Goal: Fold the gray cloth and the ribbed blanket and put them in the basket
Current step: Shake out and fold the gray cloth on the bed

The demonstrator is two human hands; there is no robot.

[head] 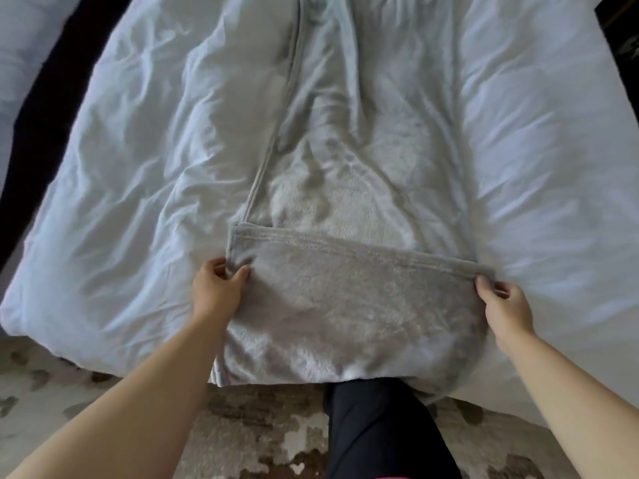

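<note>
A long gray fleece cloth (349, 188) lies lengthwise down the middle of the bed, running from the far end to the near edge. Its near end is folded back over itself, making a flap with a stitched hem across the top. My left hand (216, 288) pinches the flap's left corner between thumb and fingers. My right hand (503, 302) pinches the flap's right corner. The flap hangs taut between both hands. No ribbed blanket and no basket are in view.
The bed is covered by a wrinkled white duvet (138, 167). A dark gap (41, 126) runs along its left side. A patterned beige and brown rug (249, 433) lies below the near edge, with my dark trouser leg (380, 430) against the bed.
</note>
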